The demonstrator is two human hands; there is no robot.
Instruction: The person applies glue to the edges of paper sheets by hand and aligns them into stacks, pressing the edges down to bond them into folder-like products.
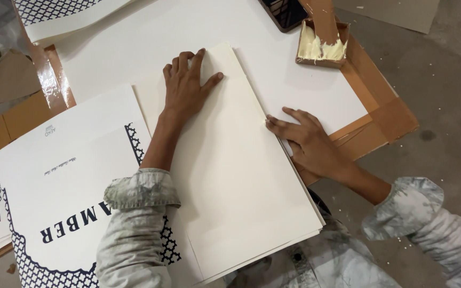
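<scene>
A stack of cream paper sheets [241, 176] lies in front of me on a white board [156, 32]. My left hand [187, 85] rests flat on the top sheet near its far edge, fingers spread. At the stack's right edge, my right hand [308, 141] has its fingertips touching the side of the sheets. Neither hand grips anything. Both forearms wear pale grey mottled sleeves.
Printed white sheets with dark blue lattice borders [60, 186] lie to the left. A small cardboard tray of yellowish paste [322, 47] with a brown spreader stands at the back right, next to a dark phone-like slab [284, 13]. Cardboard [385, 117] and grey floor [449, 80] lie on the right.
</scene>
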